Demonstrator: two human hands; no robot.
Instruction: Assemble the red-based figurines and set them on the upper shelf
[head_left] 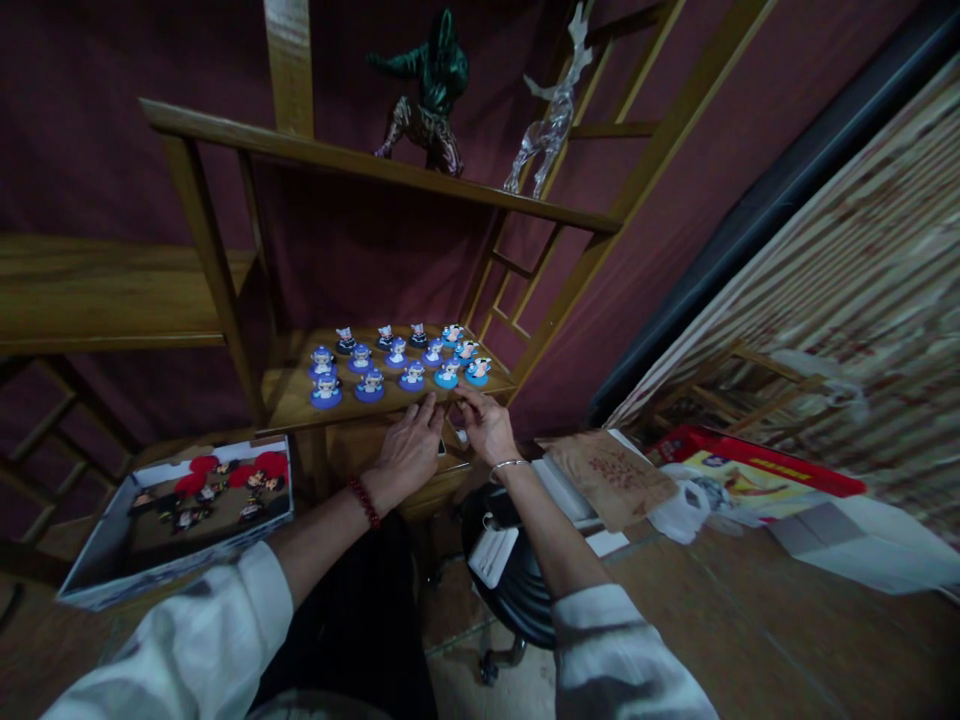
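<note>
Several small cartoon figurines on round bases stand in rows on the wooden shelf. Blue-based figurines fill the front and middle, dark-based figurines stand behind, and light-blue-based figurines are at the right. My left hand lies with fingers stretched at the shelf's front edge, below the front row. Close beside it, my right hand has its fingers bent together at the same edge, nearest the right-hand figurines. Whatever its fingertips may hold is hidden. Something small and white shows just under the right hand.
An open box with red-and-black figurines sits at the left. Above, a dark green statue and a clear deer figure stand on the upper shelf. A black stool, brown paper bag and red-yellow box lie right.
</note>
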